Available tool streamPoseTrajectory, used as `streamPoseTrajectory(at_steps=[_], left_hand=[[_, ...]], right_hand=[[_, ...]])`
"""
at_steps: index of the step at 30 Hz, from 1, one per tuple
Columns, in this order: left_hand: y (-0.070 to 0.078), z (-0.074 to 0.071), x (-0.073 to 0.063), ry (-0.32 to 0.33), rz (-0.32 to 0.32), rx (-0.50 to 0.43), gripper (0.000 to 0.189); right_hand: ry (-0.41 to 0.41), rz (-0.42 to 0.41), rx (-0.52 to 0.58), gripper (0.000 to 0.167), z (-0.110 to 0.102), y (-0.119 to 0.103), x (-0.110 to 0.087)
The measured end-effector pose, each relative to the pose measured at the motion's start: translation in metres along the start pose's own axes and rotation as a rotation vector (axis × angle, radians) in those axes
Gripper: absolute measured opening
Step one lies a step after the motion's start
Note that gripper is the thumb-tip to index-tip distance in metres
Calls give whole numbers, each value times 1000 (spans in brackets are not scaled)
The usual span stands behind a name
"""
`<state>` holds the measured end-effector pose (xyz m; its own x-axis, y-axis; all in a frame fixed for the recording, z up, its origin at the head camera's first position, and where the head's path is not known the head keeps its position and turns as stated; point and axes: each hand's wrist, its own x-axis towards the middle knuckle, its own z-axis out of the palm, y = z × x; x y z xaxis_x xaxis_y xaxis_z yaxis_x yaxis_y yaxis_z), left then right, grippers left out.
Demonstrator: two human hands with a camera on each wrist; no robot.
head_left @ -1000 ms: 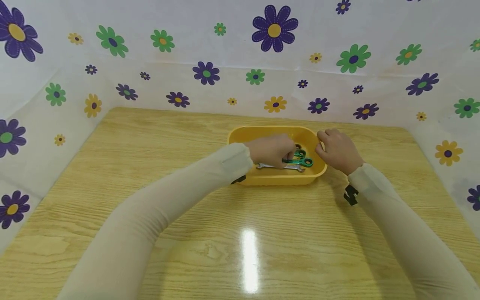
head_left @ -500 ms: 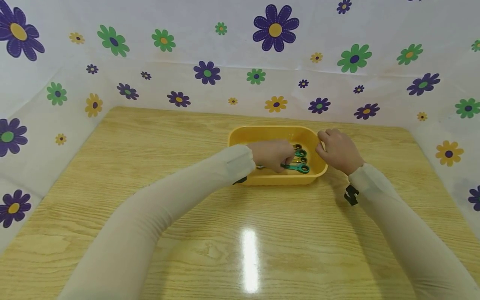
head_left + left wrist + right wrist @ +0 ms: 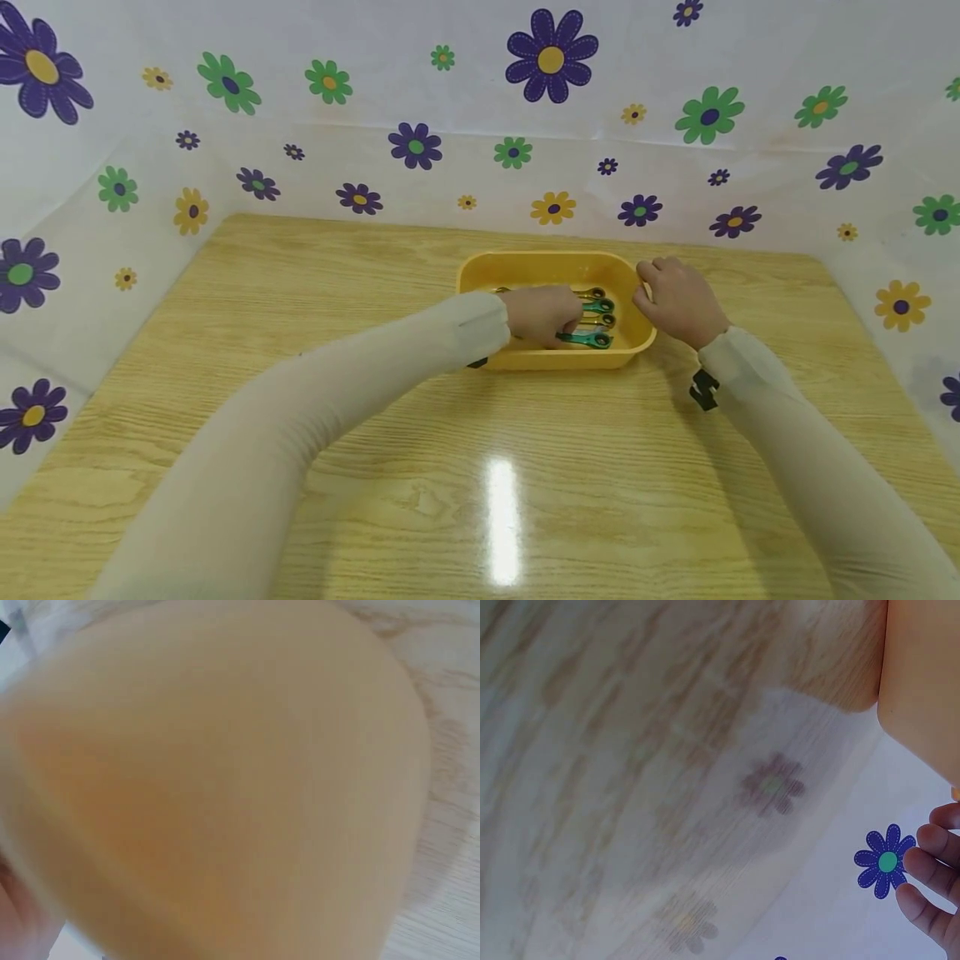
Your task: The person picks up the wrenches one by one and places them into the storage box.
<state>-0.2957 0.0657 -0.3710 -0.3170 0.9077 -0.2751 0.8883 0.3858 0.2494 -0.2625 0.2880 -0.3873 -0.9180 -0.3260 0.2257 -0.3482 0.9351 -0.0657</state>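
Note:
My left hand reaches into the yellow plastic tray and grips a green ratcheting wrench near the front wall, its ring end pointing right. Beyond it lie another green wrench and gold ratcheting wrenches, side by side; their left parts are mostly hidden by the hand. My right hand holds the tray's right rim, thumb at the inner side. In the right wrist view its fingers are loosely bent beside the tray wall. The left wrist view is mostly blurred tray wall.
The tray stands on a wood-grain table, toward the back edge. A white flower-printed cloth rises behind the table and along both sides. Light glares on the tabletop near the front.
My left hand has shifted slightly left and forward-down with the green wrench, drawing it nearer the tray's front wall. The silver wrench is now mostly hidden. My right hand stays at the rim.

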Motion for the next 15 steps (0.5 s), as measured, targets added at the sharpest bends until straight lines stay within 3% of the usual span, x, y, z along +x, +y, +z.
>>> streamPoseTrajectory(at_steps=[15], left_hand=[[7,5,4,-29,-41,-47,48]], right_hand=[[-10,5,-9,14,-1,0,0]])
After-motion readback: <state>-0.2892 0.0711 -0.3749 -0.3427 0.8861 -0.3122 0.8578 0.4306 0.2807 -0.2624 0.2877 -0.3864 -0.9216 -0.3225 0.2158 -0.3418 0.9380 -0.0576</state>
